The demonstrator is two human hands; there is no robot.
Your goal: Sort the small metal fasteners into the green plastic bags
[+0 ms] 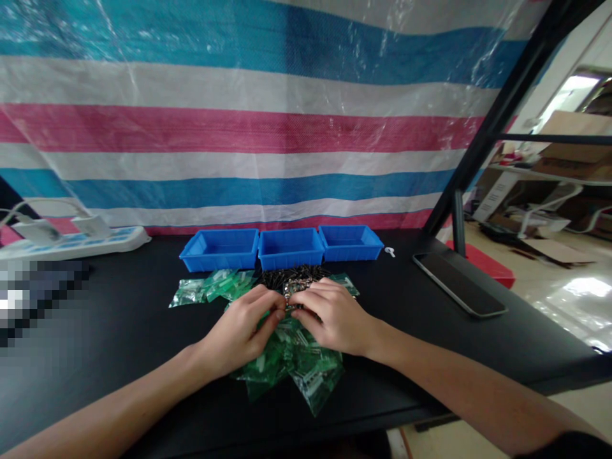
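Note:
My left hand and my right hand meet over the middle of the table. Both are closed in a pinch, fingertips nearly touching. What they hold between the fingertips is too small to make out. Below them lies a heap of green-tinted clear plastic bags with small pale parts inside. Just behind the fingers is a pile of dark screw-like pieces, with small shiny metal parts in front of it, partly hidden by my right hand. More green bags rest to the left.
Three blue bins, left, middle and right, stand in a row behind the piles. A phone lies at the right, near a small white piece. At the left is a white power strip with plugs. Striped sheeting hangs behind.

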